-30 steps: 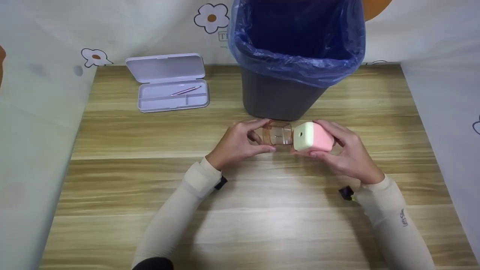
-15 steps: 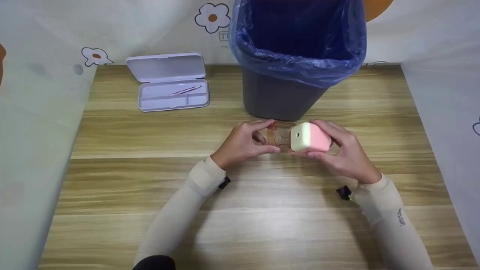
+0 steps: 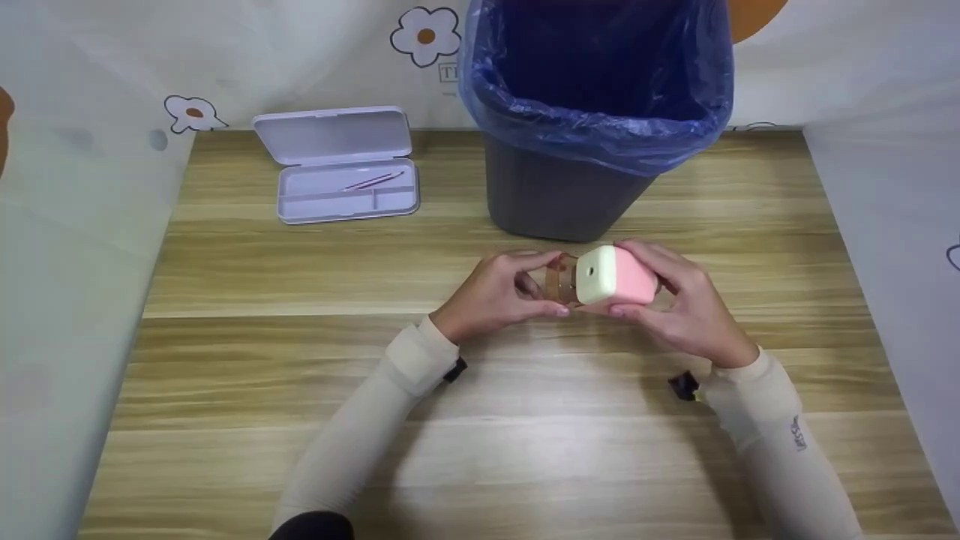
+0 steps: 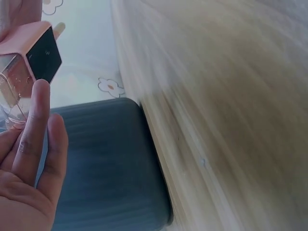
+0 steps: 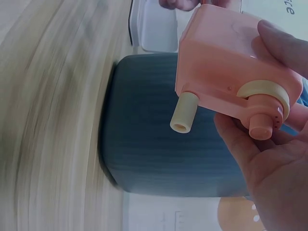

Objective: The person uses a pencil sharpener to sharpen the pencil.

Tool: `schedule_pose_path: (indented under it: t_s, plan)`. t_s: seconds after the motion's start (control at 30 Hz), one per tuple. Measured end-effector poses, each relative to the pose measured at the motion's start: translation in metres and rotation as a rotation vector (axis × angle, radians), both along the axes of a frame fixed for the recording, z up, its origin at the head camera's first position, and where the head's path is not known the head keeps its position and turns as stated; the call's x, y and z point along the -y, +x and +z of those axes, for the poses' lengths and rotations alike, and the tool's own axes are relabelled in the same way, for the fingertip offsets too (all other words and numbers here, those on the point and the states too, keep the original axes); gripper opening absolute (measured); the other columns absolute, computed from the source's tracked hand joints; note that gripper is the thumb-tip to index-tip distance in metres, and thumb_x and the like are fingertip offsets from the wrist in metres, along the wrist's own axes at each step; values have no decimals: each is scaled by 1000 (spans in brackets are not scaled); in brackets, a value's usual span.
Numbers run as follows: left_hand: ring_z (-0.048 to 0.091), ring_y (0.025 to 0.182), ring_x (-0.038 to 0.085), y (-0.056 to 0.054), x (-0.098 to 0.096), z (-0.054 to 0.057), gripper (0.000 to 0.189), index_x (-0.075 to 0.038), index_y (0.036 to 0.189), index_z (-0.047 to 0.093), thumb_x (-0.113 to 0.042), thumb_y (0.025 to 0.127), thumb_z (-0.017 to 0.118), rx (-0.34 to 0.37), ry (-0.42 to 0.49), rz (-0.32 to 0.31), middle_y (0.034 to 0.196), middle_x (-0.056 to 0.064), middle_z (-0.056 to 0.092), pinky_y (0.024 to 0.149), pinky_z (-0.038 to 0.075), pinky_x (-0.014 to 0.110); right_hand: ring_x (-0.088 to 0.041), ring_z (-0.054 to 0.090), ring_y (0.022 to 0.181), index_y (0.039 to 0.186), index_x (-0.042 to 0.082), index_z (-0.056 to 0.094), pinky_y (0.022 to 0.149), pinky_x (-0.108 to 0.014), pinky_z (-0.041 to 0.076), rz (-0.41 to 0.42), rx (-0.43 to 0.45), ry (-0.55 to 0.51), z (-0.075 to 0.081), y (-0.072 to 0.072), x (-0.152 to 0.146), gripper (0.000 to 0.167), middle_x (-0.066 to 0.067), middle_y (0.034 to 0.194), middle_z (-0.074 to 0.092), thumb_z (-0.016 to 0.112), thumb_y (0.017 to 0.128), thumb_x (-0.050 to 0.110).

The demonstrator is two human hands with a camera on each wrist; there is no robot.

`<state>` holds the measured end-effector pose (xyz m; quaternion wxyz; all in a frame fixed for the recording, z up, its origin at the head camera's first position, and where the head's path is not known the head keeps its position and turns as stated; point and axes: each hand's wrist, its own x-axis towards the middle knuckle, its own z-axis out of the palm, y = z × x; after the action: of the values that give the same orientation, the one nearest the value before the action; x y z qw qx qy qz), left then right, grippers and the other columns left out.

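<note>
My right hand (image 3: 686,300) grips a pink and cream crank pencil sharpener (image 3: 634,277), its cream face with the round pencil hole turned up and left. In the right wrist view the crank (image 5: 263,108) and its cream handle (image 5: 185,113) show under the pink body. My left hand (image 3: 506,296) pinches the clear, amber-tinted shavings drawer (image 3: 556,279) between thumb and fingers. The drawer lies partly inside the sharpener's side, its outer end sticking out. The dark base (image 4: 44,55) of the sharpener faces the left wrist camera, and both hands hold it in front of the bin.
A dark grey bin (image 3: 559,195) with a blue liner (image 3: 592,139) stands right behind the hands. At the back left an open lilac pencil case (image 3: 345,210) holds a thin pencil (image 3: 373,181). Patterned sheets (image 3: 315,45) wall in the wooden table (image 3: 262,360).
My left hand has moved right, pushing the clear drawer farther into the sharpener, so less of it shows. The right hand and sharpener have shifted slightly left.
</note>
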<state>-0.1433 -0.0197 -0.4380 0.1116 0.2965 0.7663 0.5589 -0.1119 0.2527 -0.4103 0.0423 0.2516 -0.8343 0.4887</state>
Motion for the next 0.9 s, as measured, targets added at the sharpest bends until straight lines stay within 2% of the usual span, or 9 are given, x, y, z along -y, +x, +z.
schedule_pose_path:
  t_s: [0.2, 0.37, 0.5, 0.57, 0.67, 0.8, 0.9]
  plan:
    - [66, 66, 7, 0, -3, -1, 73, 1, 137, 57, -26, 77, 87, -12, -24, 3, 92, 9, 74, 57, 53, 26, -18, 60, 109, 136, -1, 58, 88, -21, 50, 7, -6, -1, 2, 1, 3, 74, -13, 129, 63, 88, 68, -6]
    - [66, 69, 6, -1, -6, -1, 73, -1, 138, 57, -31, 77, 87, -30, -94, -5, 113, 11, 72, 62, 53, 24, -18, 60, 107, 136, 2, 59, 85, -20, 50, -2, -11, 27, 1, 2, 4, 74, -12, 129, 63, 89, 69, -2]
    - [64, 69, 3, -2, -9, -1, 73, -5, 138, 58, -37, 78, 85, -113, -196, -25, 120, 6, 70, 67, 52, 22, -19, 60, 109, 137, 5, 59, 86, -20, 48, -2, -20, 60, 1, 2, 5, 74, -9, 129, 64, 90, 69, 3]
    - [62, 68, 2, -2, -10, 0, 73, -6, 137, 60, -39, 77, 85, -159, -238, -34, 117, 3, 70, 67, 51, 22, -20, 60, 112, 136, 4, 60, 91, -21, 47, 5, -30, 68, 0, 2, 7, 74, -8, 129, 64, 90, 69, 4]
    - [61, 66, 4, -3, -13, -2, 70, -8, 134, 62, -40, 76, 86, -218, -274, -41, 107, 1, 72, 67, 50, 25, -19, 60, 110, 137, 4, 59, 90, -21, 46, 16, -36, 82, -1, 2, 9, 75, -8, 126, 65, 90, 69, 6]
    - [66, 81, 13, -3, -17, -6, 63, -12, 128, 67, -41, 75, 87, -253, -312, -39, 108, -1, 73, 77, 51, 32, -17, 59, 104, 139, 6, 58, 82, -19, 46, 25, -22, 109, -4, 3, 11, 74, -5, 124, 65, 89, 72, 9]
    - [67, 98, 19, -2, -19, -6, 64, -12, 129, 66, -41, 75, 87, -253, -355, -24, 117, 0, 71, 86, 50, 37, -17, 59, 105, 139, 6, 57, 84, -20, 46, 25, -28, 136, -7, 2, 10, 73, -4, 124, 65, 89, 73, 11]
